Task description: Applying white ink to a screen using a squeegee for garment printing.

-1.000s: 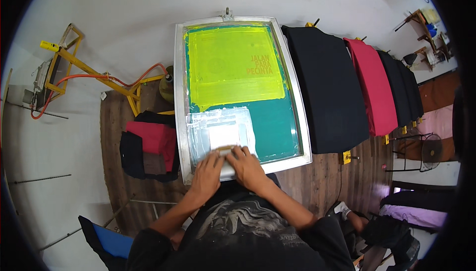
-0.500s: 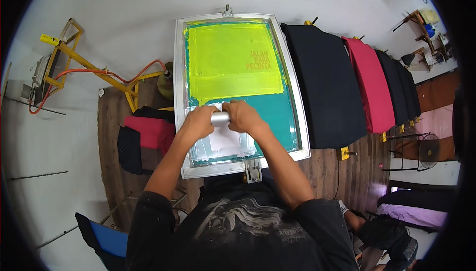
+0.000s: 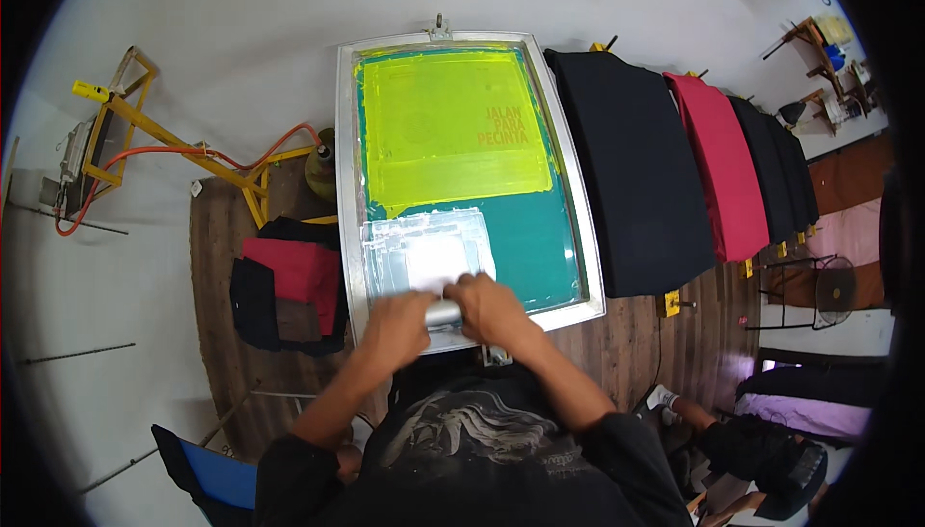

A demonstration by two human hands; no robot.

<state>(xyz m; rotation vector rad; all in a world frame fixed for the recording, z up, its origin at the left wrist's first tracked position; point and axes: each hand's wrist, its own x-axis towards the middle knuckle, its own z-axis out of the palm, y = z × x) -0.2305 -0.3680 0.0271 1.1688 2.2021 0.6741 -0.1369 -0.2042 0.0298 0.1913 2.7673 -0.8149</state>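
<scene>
Both hands grip a squeegee with a silver handle over the near end of a silk-screen frame. My left hand closes round the handle's left side, my right hand round its right; motion blurs both a little. The blade is hidden under the hands. Just beyond them, a white and pale-grey ink patch covers the near left of the green mesh. A large yellow-green ink area with small red lettering fills the far half. Metal clamps hold the frame at its far and near edges.
To the right stand boards covered with black cloth and red cloth. On the left are a yellow metal stand, an orange hose and folded fabric. Another person is low at the lower right, beside a fan.
Both hands have drawn the squeegee toward me, from the middle of the screen to its near end. The white patch is now uncovered behind it.
</scene>
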